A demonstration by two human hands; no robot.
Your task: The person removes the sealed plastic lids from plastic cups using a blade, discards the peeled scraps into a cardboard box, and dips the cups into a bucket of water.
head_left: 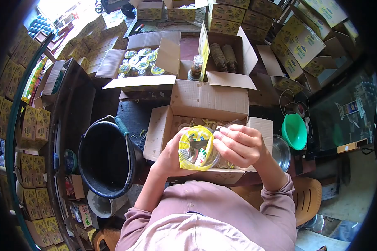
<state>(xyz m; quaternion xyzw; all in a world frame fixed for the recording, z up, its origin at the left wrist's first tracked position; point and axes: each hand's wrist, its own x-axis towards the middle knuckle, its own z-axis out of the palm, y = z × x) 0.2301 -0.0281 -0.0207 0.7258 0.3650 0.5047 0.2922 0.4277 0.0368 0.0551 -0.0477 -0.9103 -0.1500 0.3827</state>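
1. The left hand (169,157) is curled partly closed around the left side of a round, clear plastic package with a yellow printed rim (189,160), holding it with its printed face turned up.
2. The right hand (240,146) has its fingers bent and bunched, the fingertips pinched at the package's right edge; exactly which layer they grip is hidden.
3. The package is held above the near part of an open brown cardboard box (209,98), which has small pale pieces inside and its flaps folded out.
4. Right of that box sits a round, shiny metal bowl (282,151), partly hidden by the right arm; farther right is a deep, bright green plastic bowl (295,131).
5. To the left stands a large black bucket (106,157) with a raised handle, and a smaller grey bucket (100,204) is nearer, partly behind it.
6. Beyond the open box, at far left, a cardboard carton (150,81) holds many round tubs with yellow-and-white printed lids (142,65).
7. Just right of this carton stands a clear jar with dark contents (196,67), beside another open carton (230,78) holding two long brown stacks (218,56).
8. Yellow printed boxes (224,13) are piled at the far side.
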